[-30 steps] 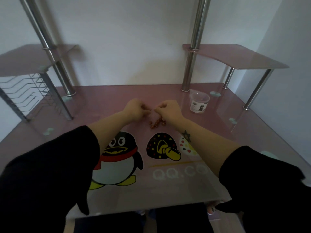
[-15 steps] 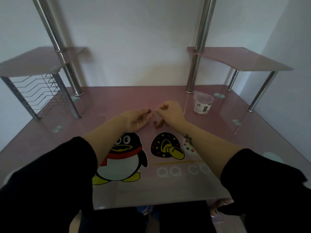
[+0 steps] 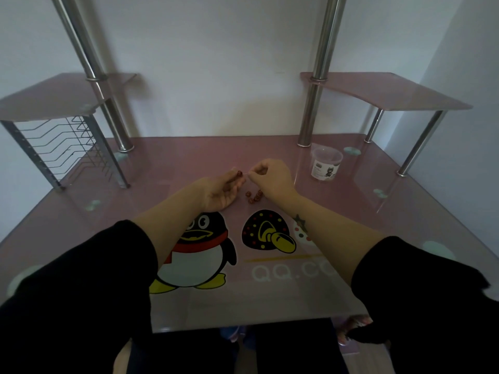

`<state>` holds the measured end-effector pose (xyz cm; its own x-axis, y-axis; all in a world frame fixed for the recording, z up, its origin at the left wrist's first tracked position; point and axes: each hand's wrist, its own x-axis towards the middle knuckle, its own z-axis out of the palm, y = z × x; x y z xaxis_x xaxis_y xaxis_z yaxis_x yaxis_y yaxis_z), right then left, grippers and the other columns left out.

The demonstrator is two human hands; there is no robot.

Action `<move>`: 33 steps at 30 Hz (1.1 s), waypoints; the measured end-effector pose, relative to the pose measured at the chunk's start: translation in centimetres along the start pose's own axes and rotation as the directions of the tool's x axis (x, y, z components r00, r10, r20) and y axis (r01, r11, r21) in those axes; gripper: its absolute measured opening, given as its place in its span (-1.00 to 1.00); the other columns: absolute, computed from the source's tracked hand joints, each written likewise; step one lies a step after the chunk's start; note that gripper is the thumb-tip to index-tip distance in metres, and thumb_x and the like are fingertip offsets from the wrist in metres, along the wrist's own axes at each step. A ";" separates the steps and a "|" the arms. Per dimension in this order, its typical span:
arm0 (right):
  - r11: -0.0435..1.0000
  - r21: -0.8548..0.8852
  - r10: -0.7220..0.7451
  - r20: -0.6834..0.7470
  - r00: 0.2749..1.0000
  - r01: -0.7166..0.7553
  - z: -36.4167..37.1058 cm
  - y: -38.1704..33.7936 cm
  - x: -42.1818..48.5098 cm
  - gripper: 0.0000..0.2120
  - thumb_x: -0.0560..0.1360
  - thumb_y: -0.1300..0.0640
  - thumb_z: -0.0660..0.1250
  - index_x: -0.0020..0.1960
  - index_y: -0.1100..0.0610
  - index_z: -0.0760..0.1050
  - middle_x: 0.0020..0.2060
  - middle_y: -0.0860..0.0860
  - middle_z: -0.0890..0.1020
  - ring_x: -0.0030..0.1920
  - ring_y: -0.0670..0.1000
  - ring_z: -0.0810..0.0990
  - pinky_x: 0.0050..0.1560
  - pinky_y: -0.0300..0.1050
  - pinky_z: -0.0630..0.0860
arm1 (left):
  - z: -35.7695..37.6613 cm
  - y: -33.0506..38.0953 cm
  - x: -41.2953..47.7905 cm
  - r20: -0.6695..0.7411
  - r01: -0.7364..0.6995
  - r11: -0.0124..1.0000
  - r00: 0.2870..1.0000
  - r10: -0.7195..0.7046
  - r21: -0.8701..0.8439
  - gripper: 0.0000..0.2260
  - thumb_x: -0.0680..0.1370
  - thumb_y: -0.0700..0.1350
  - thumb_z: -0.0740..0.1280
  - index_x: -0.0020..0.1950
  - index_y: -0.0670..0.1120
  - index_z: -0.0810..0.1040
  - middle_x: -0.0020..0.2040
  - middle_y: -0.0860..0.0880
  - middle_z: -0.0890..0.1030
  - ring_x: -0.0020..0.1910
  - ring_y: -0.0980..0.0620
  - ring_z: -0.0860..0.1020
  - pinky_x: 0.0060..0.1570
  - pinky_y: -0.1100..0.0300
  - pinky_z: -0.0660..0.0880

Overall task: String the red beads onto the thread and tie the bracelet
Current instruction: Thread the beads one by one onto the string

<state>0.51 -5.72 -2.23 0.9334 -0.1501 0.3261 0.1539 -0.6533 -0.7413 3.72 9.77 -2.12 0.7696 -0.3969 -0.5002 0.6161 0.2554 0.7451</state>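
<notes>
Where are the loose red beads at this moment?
In the head view the loose red beads lie on the pink desk between the left hand and the right hand, just beyond the mushroom picture.

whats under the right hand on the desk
Loose red beads lie on the pink desk beneath the right hand, showing at its near edge. The hand covers the desk behind them, so any more beads there cannot be seen.

Dim, flat light; soft glare on the tabletop [image 3: 359, 190] toward 2 o'clock (faint reflections); the 11 o'clock pole [image 3: 90, 68] is bowed by wide-angle distortion.
</notes>
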 end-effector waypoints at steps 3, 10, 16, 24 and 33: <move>1.000 0.008 -0.004 -0.008 1.000 0.004 0.1 0.0 0.0 -0.87 0.42 0.11 0.40 -0.28 -0.03 0.54 -0.38 -0.23 0.54 -0.31 -0.25 0.52 -0.32 -0.31 0.40 | 0.0 -0.1 0.1 -0.007 0.000 1.000 1.000 0.001 0.007 -0.80 0.57 -0.03 0.32 -0.10 -0.16 0.57 -0.32 -0.03 0.64 -0.46 0.17 0.55 -0.45 0.39 0.51; 1.000 -0.022 0.001 -0.006 1.000 -0.001 0.3 0.1 0.1 -0.86 0.44 0.08 0.38 -0.29 -0.06 0.52 -0.37 -0.23 0.53 -0.28 -0.21 0.52 -0.24 -0.18 0.49 | 0.1 -0.1 0.1 -0.012 0.000 1.000 1.000 0.000 0.013 -0.79 0.56 -0.03 0.33 -0.12 -0.16 0.58 -0.32 -0.04 0.64 -0.46 0.16 0.54 -0.48 0.38 0.49; 1.000 -0.023 -0.007 -0.012 1.000 0.007 0.4 0.1 0.0 -0.81 0.44 0.07 0.40 -0.33 -0.09 0.49 -0.38 -0.23 0.53 -0.28 -0.19 0.52 -0.22 -0.13 0.53 | 0.1 -0.1 0.0 -0.008 0.007 1.000 1.000 -0.007 0.021 -0.79 0.55 -0.03 0.34 -0.12 -0.17 0.59 -0.29 -0.03 0.62 -0.45 0.17 0.54 -0.47 0.38 0.50; 1.000 -0.005 0.011 -0.021 1.000 -0.011 0.4 0.1 -0.2 -0.86 0.43 0.10 0.38 -0.30 -0.04 0.52 -0.37 -0.20 0.55 -0.27 -0.16 0.56 -0.21 -0.12 0.55 | 0.1 -0.2 0.2 -0.015 -0.012 1.000 1.000 0.013 0.020 -0.81 0.55 -0.04 0.34 -0.12 -0.16 0.59 -0.37 -0.01 0.63 -0.49 0.18 0.54 -0.48 0.39 0.49; 1.000 -0.009 0.027 0.001 1.000 -0.027 0.3 -0.1 -0.5 -0.88 0.43 0.08 0.38 -0.28 -0.03 0.54 -0.38 -0.20 0.55 -0.25 -0.13 0.57 -0.16 -0.03 0.59 | 0.0 -0.2 0.2 -0.023 -0.019 1.000 1.000 0.019 -0.008 -0.79 0.55 -0.04 0.34 -0.17 -0.17 0.58 -0.38 -0.01 0.62 -0.50 0.19 0.52 -0.49 0.40 0.48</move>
<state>0.18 -5.34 -2.50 0.9375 -0.1669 0.3053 0.1256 -0.6560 -0.7443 3.78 9.60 -2.34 0.7848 -0.3718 -0.4958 0.6024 0.2697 0.7512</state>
